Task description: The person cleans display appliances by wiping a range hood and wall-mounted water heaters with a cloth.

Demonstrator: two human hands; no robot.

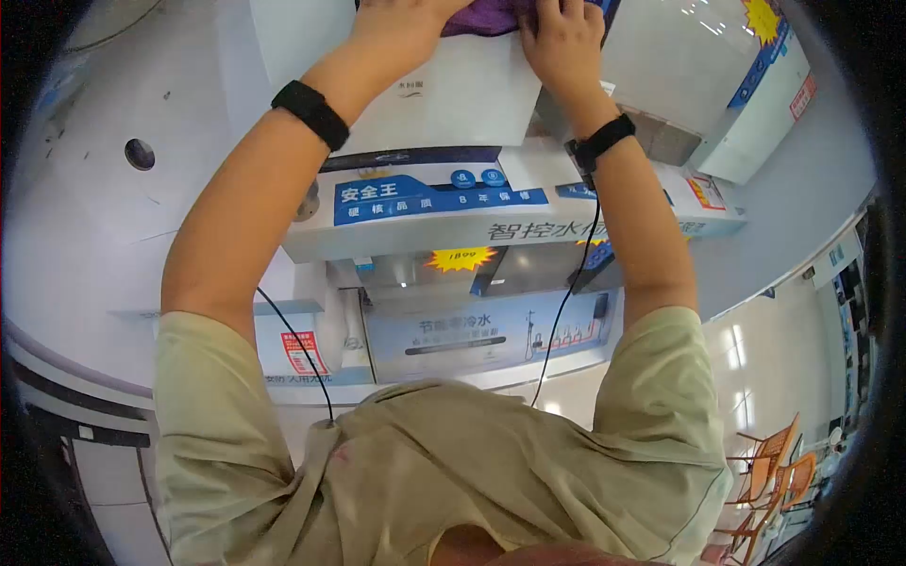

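Note:
A purple cloth point(486, 19) lies bunched on a white boxy appliance point(453, 94) at the top of the view. My left hand point(401, 24) meets the cloth's left side, its fingers mostly cut off by the frame's upper edge. On the other side, my right hand point(569, 47) has its fingers bent over the cloth's right end, with the thumb pointing down along it. Black bands circle both wrists, and thin dark cables run down from them.
Below the appliance a display ledge point(406, 236) with blue Chinese lettering juts toward me. A yellow price star point(461, 258) hangs under it, above a lower panel point(491, 335). Another white appliance point(694, 66) stands at right. Wooden chairs point(779, 462) are at lower right.

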